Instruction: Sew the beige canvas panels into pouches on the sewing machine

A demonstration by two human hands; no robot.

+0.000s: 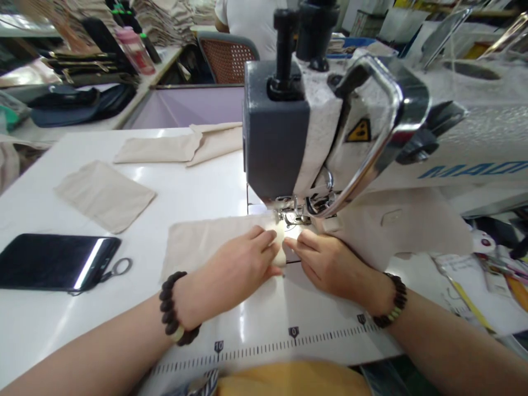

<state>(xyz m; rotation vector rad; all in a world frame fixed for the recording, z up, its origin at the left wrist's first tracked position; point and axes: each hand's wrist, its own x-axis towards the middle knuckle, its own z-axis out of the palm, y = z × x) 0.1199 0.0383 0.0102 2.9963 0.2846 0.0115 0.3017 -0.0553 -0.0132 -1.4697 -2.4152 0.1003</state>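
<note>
A sewing machine (276, 132) stands over the white table, its lit presser foot (295, 218) just beyond my fingertips. My left hand (235, 269) grips the right end of a beige fabric piece (198, 242), thumb below and fingers curled at its edge. To the right of the needle area, my right hand (330, 261) has its fingers bent and drawn together near the plate; whatever is between them is hidden. Another beige fabric piece (404, 225) lies under the machine arm, behind my right hand.
Beige fabric pieces (107, 195) and folded ones (159, 148) lie at the left. A black phone (58, 261) with a ring strap rests nearby. A ruler scale (256, 347) runs along the front edge. Tools and papers clutter the right. A person (256, 27) sits beyond.
</note>
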